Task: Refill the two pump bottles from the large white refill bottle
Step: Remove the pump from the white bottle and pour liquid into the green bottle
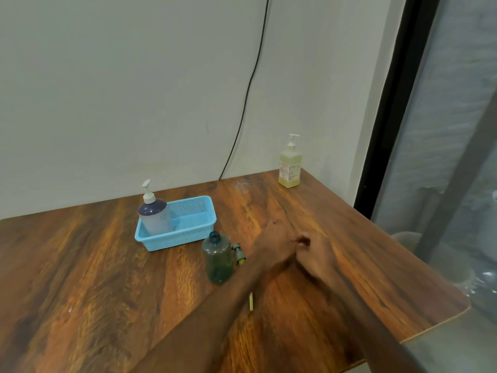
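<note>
An open dark green see-through bottle (217, 258) stands without its pump near the middle of the wooden table (94, 278). Its pump head (238, 254) lies just to its right, and the tip of the dip tube (251, 301) shows below my left forearm. A whitish pump bottle with a dark blue shoulder (155, 214) stands in the left end of a light blue basket (193, 224). A yellow pump bottle (290, 165) stands at the far right corner. My left hand (277, 238) and my right hand (314, 254) meet right of the green bottle, blurred; nothing shows in them.
A black cable (250, 84) hangs down the wall to the table's back edge. The table's right edge (390, 232) runs along a dark-framed glass panel (441, 157). The right half of the basket holds nothing.
</note>
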A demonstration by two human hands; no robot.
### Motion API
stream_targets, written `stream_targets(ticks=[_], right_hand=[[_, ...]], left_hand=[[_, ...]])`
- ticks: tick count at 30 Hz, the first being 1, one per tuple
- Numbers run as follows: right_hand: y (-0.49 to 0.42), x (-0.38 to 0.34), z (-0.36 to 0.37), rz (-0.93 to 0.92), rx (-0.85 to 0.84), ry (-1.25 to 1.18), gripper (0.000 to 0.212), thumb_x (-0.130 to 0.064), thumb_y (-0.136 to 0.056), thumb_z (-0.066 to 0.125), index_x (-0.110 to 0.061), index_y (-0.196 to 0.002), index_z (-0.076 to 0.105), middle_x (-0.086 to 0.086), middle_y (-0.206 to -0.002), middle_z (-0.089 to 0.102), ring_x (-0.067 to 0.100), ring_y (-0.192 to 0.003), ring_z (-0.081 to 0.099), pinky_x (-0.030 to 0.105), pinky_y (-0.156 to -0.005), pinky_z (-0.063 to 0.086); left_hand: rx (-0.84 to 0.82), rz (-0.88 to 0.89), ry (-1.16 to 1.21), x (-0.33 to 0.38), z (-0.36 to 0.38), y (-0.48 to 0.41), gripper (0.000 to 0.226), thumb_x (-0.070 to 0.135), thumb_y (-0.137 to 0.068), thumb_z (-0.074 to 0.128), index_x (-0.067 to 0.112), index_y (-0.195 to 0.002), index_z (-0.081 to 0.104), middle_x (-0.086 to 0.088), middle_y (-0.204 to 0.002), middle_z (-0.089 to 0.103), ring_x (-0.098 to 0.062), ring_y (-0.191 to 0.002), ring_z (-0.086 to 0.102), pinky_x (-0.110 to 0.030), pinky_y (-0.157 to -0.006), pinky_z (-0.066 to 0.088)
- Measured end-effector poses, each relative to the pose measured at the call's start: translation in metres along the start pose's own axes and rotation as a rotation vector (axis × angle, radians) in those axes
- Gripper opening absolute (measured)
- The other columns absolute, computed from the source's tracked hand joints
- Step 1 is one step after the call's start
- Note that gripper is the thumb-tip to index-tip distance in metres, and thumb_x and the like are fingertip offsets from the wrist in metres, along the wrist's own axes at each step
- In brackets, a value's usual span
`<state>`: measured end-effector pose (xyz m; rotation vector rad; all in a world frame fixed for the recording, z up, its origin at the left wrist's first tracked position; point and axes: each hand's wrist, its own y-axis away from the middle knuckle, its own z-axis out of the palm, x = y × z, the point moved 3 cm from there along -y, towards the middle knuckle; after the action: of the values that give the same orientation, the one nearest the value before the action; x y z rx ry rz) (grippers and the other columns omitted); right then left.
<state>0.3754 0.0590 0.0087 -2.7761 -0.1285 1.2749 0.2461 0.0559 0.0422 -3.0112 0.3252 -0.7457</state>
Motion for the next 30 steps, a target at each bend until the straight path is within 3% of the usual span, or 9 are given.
stream_targets(ticks=[5, 9, 14, 18, 22, 26, 30], right_hand=[[-0.050, 0.020, 0.001, 0.051, 0.045, -0.082, 0.018, -0.012, -0.090, 0.071, -0.019, -0.105, 0.075, -0.006, -0.104, 0.071, 0.004, -0.088, 0.063, 0.012, -0.065, 0.043], [-0.102, 0.030, 0.004, 0.132, 0.093, -0.199, 0.018, -0.010, -0.090, 0.072, -0.020, -0.105, 0.073, -0.005, -0.109, 0.071, 0.000, -0.087, 0.061, 0.016, -0.070, 0.045], [-0.168, 0.031, 0.005, 0.137, 0.141, -0.270, 0.035, -0.019, -0.084, 0.082, -0.016, -0.116, 0.068, 0.000, -0.111, 0.071, 0.014, -0.097, 0.067, 0.026, -0.085, 0.055], [-0.214, 0.030, 0.005, 0.150, 0.221, -0.275, 0.055, -0.029, -0.075, 0.089, -0.015, -0.121, 0.062, 0.001, -0.118, 0.068, 0.018, -0.104, 0.066, 0.032, -0.089, 0.057], [-0.240, 0.022, 0.001, 0.152, 0.274, -0.268, 0.038, -0.022, -0.074, 0.090, -0.024, -0.091, 0.055, 0.002, -0.117, 0.067, 0.017, -0.100, 0.061, 0.030, -0.080, 0.053], [-0.269, 0.020, 0.005, 0.063, 0.284, -0.287, 0.066, -0.016, -0.073, 0.091, -0.010, -0.130, 0.057, 0.007, -0.131, 0.065, 0.020, -0.110, 0.063, 0.027, -0.082, 0.050], [-0.303, 0.023, 0.010, 0.091, 0.264, -0.301, 0.084, -0.035, -0.061, 0.096, -0.013, -0.129, 0.051, 0.005, -0.129, 0.065, 0.026, -0.118, 0.064, 0.038, -0.095, 0.057]], left_hand=[[-0.198, -0.109, -0.201, 0.003, 0.008, -0.044, 0.035, 0.025, -0.103, 0.059, 0.002, -0.129, 0.059, -0.019, -0.136, 0.058, -0.035, -0.129, 0.055, -0.044, -0.110, 0.046], [-0.248, -0.129, -0.261, 0.005, 0.014, -0.077, 0.040, 0.033, -0.097, 0.067, 0.011, -0.130, 0.059, -0.014, -0.136, 0.061, -0.031, -0.122, 0.059, -0.044, -0.106, 0.052], [-0.307, -0.111, -0.232, 0.010, 0.010, -0.106, 0.058, 0.035, -0.100, 0.063, 0.006, -0.148, 0.047, -0.018, -0.146, 0.055, -0.035, -0.135, 0.053, -0.049, -0.116, 0.043], [-0.288, -0.113, -0.193, 0.001, 0.013, -0.131, 0.059, 0.037, -0.096, 0.069, 0.006, -0.143, 0.051, -0.014, -0.137, 0.060, -0.033, -0.127, 0.059, -0.046, -0.111, 0.048], [-0.311, -0.071, -0.253, -0.007, 0.018, -0.156, 0.048, 0.038, -0.086, 0.079, 0.011, -0.124, 0.069, -0.011, -0.123, 0.065, -0.030, -0.117, 0.064, -0.047, -0.102, 0.055], [-0.306, -0.001, -0.326, -0.012, 0.021, -0.170, 0.039, 0.038, -0.081, 0.083, 0.015, -0.111, 0.073, -0.007, -0.113, 0.068, -0.027, -0.109, 0.067, -0.046, -0.094, 0.059], [-0.314, 0.021, -0.329, -0.017, 0.021, -0.176, 0.040, 0.037, -0.083, 0.083, 0.014, -0.112, 0.071, -0.007, -0.114, 0.065, -0.027, -0.106, 0.066, -0.048, -0.094, 0.059]])
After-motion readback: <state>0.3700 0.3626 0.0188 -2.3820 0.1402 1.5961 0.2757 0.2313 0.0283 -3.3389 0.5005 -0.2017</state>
